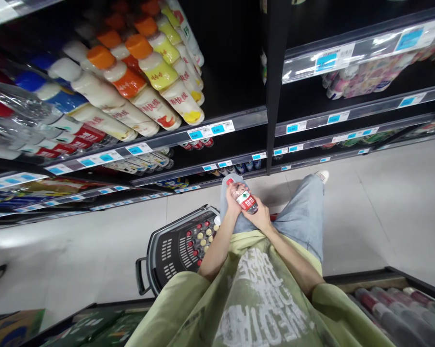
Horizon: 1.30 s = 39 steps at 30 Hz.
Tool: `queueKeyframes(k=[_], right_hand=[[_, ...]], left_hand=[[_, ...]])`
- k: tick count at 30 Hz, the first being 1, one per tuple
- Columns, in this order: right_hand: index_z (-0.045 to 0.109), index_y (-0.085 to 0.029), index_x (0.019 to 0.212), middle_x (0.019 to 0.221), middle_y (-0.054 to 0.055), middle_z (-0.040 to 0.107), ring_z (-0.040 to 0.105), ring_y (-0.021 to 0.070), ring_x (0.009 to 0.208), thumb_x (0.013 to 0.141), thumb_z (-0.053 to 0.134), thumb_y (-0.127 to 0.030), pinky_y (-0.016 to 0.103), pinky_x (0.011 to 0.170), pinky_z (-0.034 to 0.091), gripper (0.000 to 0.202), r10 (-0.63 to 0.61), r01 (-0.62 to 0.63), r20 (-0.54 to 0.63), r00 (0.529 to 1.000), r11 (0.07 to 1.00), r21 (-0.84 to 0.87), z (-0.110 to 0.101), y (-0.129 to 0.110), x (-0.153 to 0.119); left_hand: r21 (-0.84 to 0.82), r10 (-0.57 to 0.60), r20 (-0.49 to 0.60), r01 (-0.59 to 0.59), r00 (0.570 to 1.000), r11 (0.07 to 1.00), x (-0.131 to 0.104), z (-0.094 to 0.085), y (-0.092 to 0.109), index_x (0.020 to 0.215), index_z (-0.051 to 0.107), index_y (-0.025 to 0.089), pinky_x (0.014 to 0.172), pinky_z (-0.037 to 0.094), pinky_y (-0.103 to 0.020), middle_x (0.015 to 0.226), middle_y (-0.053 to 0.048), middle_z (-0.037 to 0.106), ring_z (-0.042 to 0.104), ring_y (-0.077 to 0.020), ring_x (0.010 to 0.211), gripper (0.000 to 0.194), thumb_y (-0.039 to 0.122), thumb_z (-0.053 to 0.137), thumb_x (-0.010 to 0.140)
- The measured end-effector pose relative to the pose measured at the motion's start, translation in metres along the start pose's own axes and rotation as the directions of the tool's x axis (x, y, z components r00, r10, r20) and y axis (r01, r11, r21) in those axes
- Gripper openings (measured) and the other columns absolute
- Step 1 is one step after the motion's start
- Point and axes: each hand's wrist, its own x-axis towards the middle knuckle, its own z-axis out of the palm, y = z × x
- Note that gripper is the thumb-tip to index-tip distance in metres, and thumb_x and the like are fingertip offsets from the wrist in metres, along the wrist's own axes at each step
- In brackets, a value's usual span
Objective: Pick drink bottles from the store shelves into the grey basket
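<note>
Head view: left hand (232,200) and right hand (260,215) both gripping a red-capped water bottle (245,197), looks like the holding step, so next move probably wants steady support.

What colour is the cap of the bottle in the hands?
The bottle cap is red, best seen in the head view.

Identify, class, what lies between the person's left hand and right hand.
In the head view, a red-capped bottle with a red-and-white label lies between the left hand and right hand, touching both.
</note>
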Motion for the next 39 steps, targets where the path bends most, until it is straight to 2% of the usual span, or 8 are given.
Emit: queueKeyframes(k=[10,12,15,21,28,32,36,39], right_hand=[[0.068,-0.026,0.128,0.112,0.007,0.083,0.08,0.0308,0.101,0.07,0.089,-0.05,0.044,0.086,0.066,0.066,0.05,-0.051,0.01,0.999,0.996,0.075,-0.006,-0.001,0.004],[0.07,-0.024,0.115,0.095,0.005,0.082,0.077,0.0258,0.077,0.069,0.088,-0.056,0.037,0.067,0.063,0.059,0.12,-0.135,0.09,0.989,0.972,0.191,-0.008,-0.003,0.007],[0.068,-0.022,0.099,0.07,0.0,0.074,0.054,0.0154,0.043,0.072,0.085,-0.065,0.028,0.04,0.04,0.054,0.215,-0.3,0.258,0.942,0.883,0.361,-0.01,-0.006,0.009],[0.065,-0.022,0.1,0.06,-0.001,0.069,0.043,0.0112,0.036,0.07,0.086,-0.07,0.024,0.037,0.025,0.06,0.205,-0.437,0.46,0.864,0.759,0.483,-0.015,-0.007,0.005],[0.061,-0.024,0.128,0.067,-0.004,0.072,0.059,0.016,0.046,0.084,0.078,-0.067,0.027,0.049,0.047,0.064,0.078,-0.439,0.697,0.713,0.825,0.357,-0.02,-0.008,-0.013],[0.061,-0.024,0.133,0.089,0.005,0.081,0.065,0.0171,0.055,0.091,0.076,-0.062,0.029,0.053,0.049,0.059,0.089,-0.393,0.726,0.682,0.882,0.261,-0.017,-0.013,-0.021],[0.064,-0.025,0.127,0.09,0.008,0.082,0.066,0.0188,0.055,0.088,0.078,-0.066,0.03,0.051,0.049,0.058,0.193,-0.412,0.673,0.714,0.893,0.182,-0.015,-0.015,-0.026],[0.067,-0.026,0.124,0.091,0.009,0.082,0.069,0.0216,0.059,0.087,0.078,-0.066,0.034,0.055,0.054,0.055,0.25,-0.434,0.629,0.736,0.888,0.155,-0.017,-0.014,-0.033]], left_hand=[[-0.047,-0.051,0.003,0.051,0.999,0.998,0.0,0.002,-0.001,0.083,0.065,0.019,0.066,0.059,-0.032,0.075,-0.003,0.071,0.07,-0.0182,0.065,0.03,0.046,0.079,0.079],[-0.04,-0.041,-0.008,0.04,0.999,0.998,-0.002,0.004,0.0,0.084,0.066,0.019,0.067,0.06,-0.033,0.077,-0.003,0.072,0.071,-0.0185,0.066,0.03,0.045,0.078,0.081],[-0.04,-0.021,-0.004,0.021,1.0,0.999,-0.008,0.006,0.001,0.084,0.066,0.018,0.069,0.06,-0.034,0.078,-0.004,0.072,0.071,-0.0193,0.066,0.03,0.045,0.079,0.084],[0.061,0.116,-0.018,-0.115,0.993,0.992,-0.033,-0.017,0.021,0.084,0.072,0.016,0.076,0.059,-0.031,0.084,-0.005,0.075,0.073,-0.0185,0.075,0.028,0.04,0.085,0.081],[0.461,0.32,-0.178,-0.208,0.931,0.863,-0.122,-0.111,0.073,0.088,0.074,0.016,0.046,0.039,-0.023,0.063,0.001,0.062,0.051,-0.0102,0.047,0.035,0.045,0.091,0.078],[0.656,0.615,-0.367,-0.275,0.697,0.703,-0.18,-0.186,0.106,0.086,0.063,0.021,0.047,0.045,-0.023,0.071,0.004,0.057,0.052,-0.0113,0.052,0.043,0.058,0.085,0.078],[0.842,0.738,-0.504,0.065,0.448,0.536,-0.211,-0.289,0.126,0.09,0.058,0.023,0.062,0.052,-0.029,0.079,0.001,0.058,0.06,-0.0175,0.066,0.041,0.06,0.074,0.085],[0.837,0.747,-0.53,0.391,0.402,0.383,-0.211,-0.368,0.124,0.092,0.056,0.023,0.077,0.052,-0.034,0.077,-0.001,0.059,0.063,-0.0233,0.077,0.03,0.051,0.066,0.091]])
